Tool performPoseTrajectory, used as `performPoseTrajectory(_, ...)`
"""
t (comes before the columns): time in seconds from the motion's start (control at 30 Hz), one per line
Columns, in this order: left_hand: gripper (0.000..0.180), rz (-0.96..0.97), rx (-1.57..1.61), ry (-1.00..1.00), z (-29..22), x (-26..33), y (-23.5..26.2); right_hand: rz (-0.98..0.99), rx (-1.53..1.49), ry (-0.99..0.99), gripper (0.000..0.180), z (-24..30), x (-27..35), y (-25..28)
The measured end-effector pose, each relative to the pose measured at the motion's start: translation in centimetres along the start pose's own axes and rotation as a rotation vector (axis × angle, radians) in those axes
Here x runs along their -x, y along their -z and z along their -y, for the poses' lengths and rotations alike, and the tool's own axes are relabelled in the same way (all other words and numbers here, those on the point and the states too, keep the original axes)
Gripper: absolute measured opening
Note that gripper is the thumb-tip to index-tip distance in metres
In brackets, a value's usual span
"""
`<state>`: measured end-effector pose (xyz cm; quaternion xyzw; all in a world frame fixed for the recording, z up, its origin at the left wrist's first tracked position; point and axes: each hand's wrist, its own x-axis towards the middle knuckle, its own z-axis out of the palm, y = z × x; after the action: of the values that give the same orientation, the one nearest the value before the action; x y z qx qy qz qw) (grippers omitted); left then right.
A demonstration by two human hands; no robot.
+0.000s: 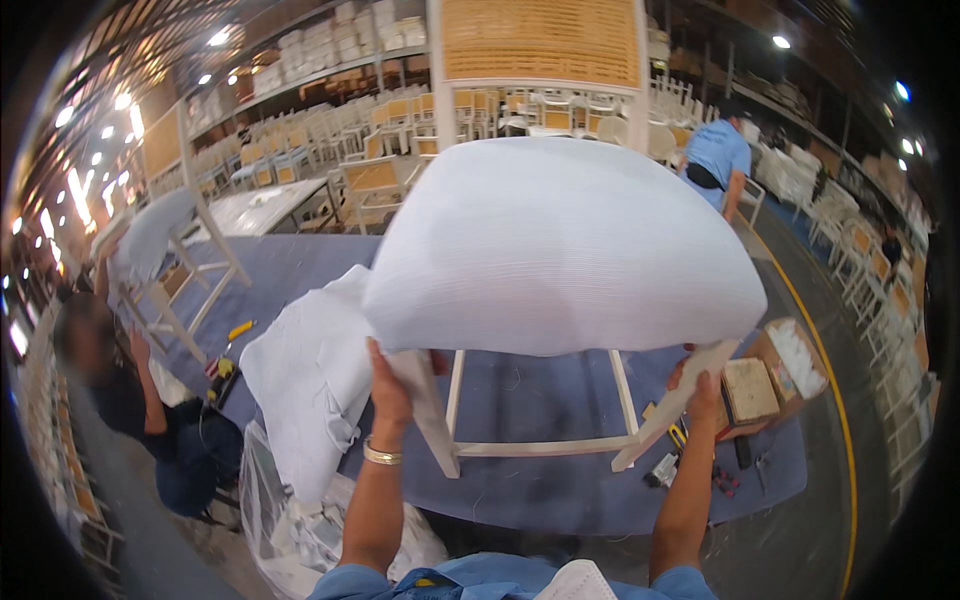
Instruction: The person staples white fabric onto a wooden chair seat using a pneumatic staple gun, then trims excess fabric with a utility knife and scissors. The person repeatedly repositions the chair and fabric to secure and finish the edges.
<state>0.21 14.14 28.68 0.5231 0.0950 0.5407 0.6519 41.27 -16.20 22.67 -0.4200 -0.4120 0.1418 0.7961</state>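
Note:
A wooden chair with a padded, pale blue fabric seat stands in front of me, its woven cane back on the far side. My left hand is wrapped round the top of its left front leg, just below the seat edge. Round the right front leg, my right hand is closed in the same way. Some fingers of both hands are hidden behind the legs. Beside the seat on the left lies a heap of loose pale fabric, hanging over the table's near edge.
A blue-covered table bears the chair. Open cardboard boxes and hand tools lie right. At left, a co-worker handles another chair. Another person in blue bends farther back. A clear plastic bag hangs near.

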Motion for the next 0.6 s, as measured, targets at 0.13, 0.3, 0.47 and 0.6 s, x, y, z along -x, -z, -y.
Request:
performPoseTrajectory(0.13,0.077,0.046,-0.065,0.000,0.1,2.2,-2.4,0.074,-0.151,-0.121,0.088,0.3,-0.5,3.3)
performPoseTrajectory(0.3,0.085,-0.007,-0.224,0.011,-0.9,2.8,-2.4,0.024,-0.081,-0.105,0.084,-0.6,-0.5,2.8)
performPoseTrajectory(0.47,0.087,-0.101,-0.294,0.034,-2.8,4.8,-2.8,0.056,0.018,-0.048,0.077,1.5,3.3,3.0)
performPoseTrajectory(0.6,0.089,-0.105,-0.326,0.173,-6.5,6.8,-2.9,0.114,-0.034,-0.111,0.074,2.5,5.3,1.9)
